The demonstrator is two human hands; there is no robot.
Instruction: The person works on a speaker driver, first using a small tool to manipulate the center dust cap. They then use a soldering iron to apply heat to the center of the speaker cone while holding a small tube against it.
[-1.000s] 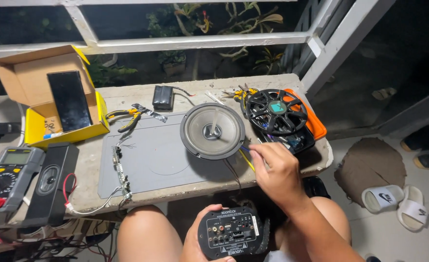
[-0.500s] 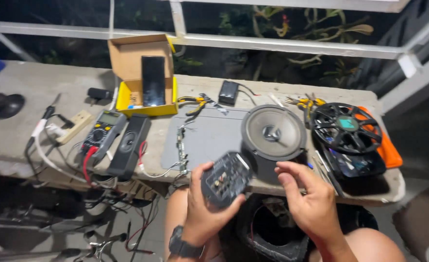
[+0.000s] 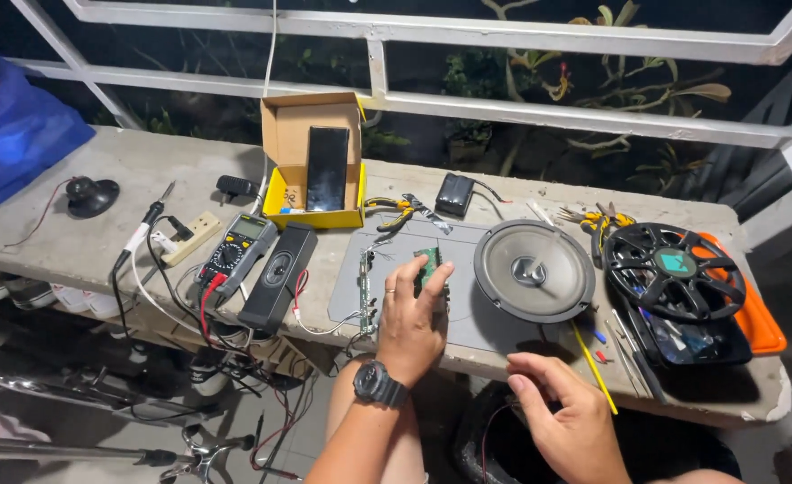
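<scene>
left hand [image 3: 411,318]: bare | left wrist: black digital watch [image 3: 378,384] | right hand [image 3: 568,419]: bare, no sleeve

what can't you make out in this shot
- Green board, head view: mostly covered by the left hand, so its parts and how the fingers hold it are hidden.
- Right hand, head view: wrist cut off by the bottom edge; palm side turned away, so anything it holds is hidden.
- Meter dial, head view: too small to read.
- Black tray, head view: the grille covers much of it.
</scene>
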